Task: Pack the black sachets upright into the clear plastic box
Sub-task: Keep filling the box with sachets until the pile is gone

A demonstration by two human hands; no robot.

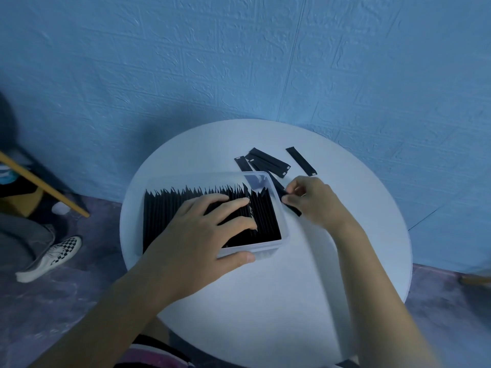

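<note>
A clear plastic box (283, 236) sits on the round white table (279, 301). It is packed with a long row of black sachets (170, 208) standing upright. My left hand (204, 235) lies over the row with fingers spread on the sachet tops and the thumb on the box's near wall. Just outside the box's right wall, my right hand (310, 200) pinches one black sachet (292, 209). Several loose black sachets (268, 162) lie flat behind the box, and one more (301, 161) lies apart to their right.
The table stands close to a blue textured wall (239, 62). On the floor at left are another person's leg and a checkered shoe (53, 257), plus a wooden chair leg (45, 184).
</note>
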